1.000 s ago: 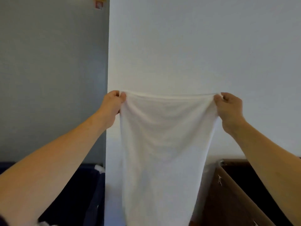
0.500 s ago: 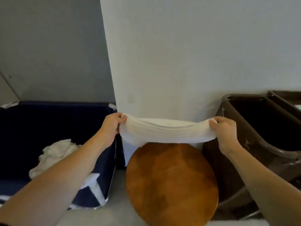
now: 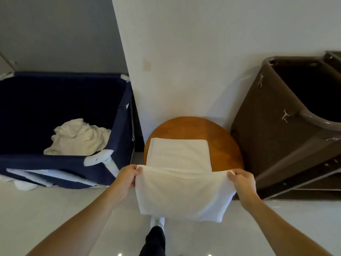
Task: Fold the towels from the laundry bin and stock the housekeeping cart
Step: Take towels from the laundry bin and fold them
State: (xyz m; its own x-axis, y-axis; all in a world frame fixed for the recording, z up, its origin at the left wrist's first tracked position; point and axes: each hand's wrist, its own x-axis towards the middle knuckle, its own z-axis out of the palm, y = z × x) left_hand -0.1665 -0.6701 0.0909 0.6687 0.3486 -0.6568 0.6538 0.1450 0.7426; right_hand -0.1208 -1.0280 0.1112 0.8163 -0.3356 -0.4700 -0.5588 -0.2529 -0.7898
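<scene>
A white towel [image 3: 181, 189] lies partly on a round wooden table [image 3: 224, 143], its far part flat on the top and its near part hanging over the front edge. My left hand [image 3: 128, 175] pinches the towel's left corner. My right hand [image 3: 240, 179] pinches the right corner. Both hands hold the fabric just above the table's near edge. To the left stands the navy laundry bin [image 3: 118, 117] with a crumpled white towel [image 3: 79, 137] inside. The brown housekeeping cart [image 3: 273, 126] stands to the right.
A white wall corner [image 3: 166, 52] rises right behind the table, with a grey wall to the left. The floor is pale and glossy. My foot in a white shoe [image 3: 156, 221] shows below the hanging towel.
The towel, held high and hanging full length a second ago, has come down onto the table. My hands have lowered and drawn towards me, and the view has tipped downward.
</scene>
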